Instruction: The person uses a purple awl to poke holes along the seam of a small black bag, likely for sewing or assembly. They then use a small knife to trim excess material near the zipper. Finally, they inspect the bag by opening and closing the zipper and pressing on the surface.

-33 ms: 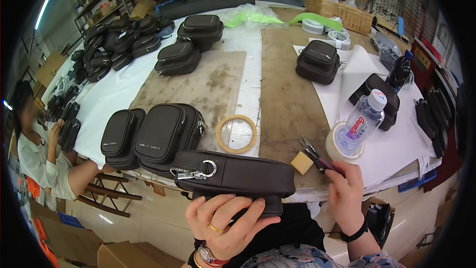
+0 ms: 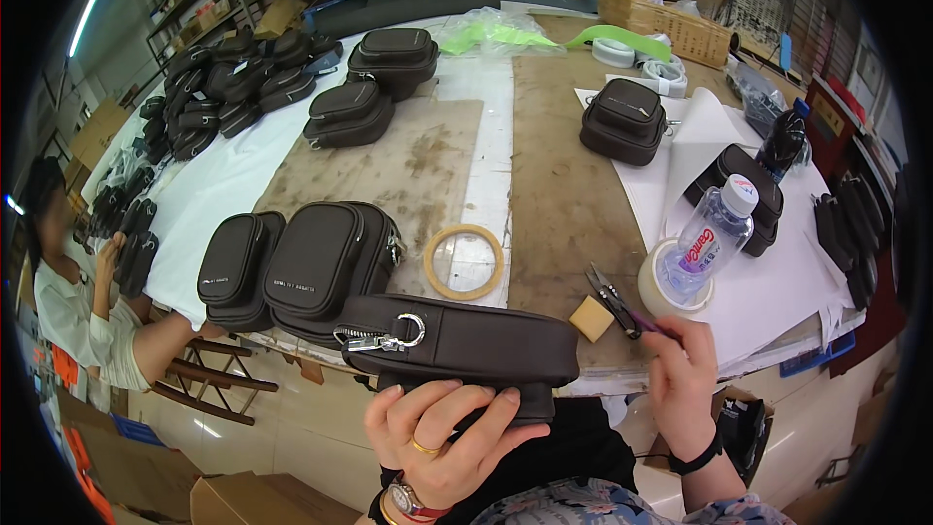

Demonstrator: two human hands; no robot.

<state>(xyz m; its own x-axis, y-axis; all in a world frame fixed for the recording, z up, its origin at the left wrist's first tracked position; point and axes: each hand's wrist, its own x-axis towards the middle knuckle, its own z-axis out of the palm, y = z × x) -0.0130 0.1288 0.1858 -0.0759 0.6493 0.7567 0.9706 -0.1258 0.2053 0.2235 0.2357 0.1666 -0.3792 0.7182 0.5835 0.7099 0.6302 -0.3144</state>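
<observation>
My left hand [image 2: 442, 437] is closed round the lower part of a dark brown zippered bag [image 2: 476, 340], tipped on its side at the table's near edge. A silver ring and zip pull show on the bag's upward-turned side. My right hand [image 2: 683, 384] has its fingers curled at the purple handle end of small snips [image 2: 614, 303], whose jaws lie on the table. Next to the snips is a small tan block [image 2: 591, 319]. Two matching bags, one larger [image 2: 316, 272] and one smaller [image 2: 236, 267], stand left of the held bag.
A tan tape ring [image 2: 464, 262] lies mid-table. A clear bottle [image 2: 708, 238] stands in a white roll [image 2: 653, 282] at the right. More bags [image 2: 622, 122] stand farther back, with a heap [image 2: 228, 83] at far left. Another person [image 2: 83, 301] sits at the left.
My right hand has shifted very slightly to the right at the snips' handle. The left hand and the held bag stay where they were.
</observation>
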